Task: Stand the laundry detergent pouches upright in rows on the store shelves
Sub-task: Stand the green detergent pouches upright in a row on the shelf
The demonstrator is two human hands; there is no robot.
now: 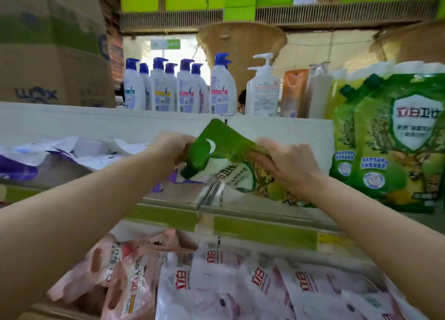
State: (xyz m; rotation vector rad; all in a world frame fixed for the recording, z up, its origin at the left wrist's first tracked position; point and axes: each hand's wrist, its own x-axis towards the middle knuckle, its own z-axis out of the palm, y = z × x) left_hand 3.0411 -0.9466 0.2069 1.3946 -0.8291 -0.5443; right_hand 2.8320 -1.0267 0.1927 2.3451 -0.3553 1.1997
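Leaning over the shelf [265, 231], a green pouch [224, 148] is gripped by both hands: the left hand [168, 148] at its spout corner, the right hand [289, 163] on its other edge. At right, upright pouches [390, 139] are stood; below, pink pouches [240, 283] are apparently laid flat.

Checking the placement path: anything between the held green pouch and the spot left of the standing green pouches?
Nothing visible. The left hand and right hand both grip the tilted green pouch over the middle shelf, just left of the upright green pouches. The purple and white pouches lie flat further left, off the path.
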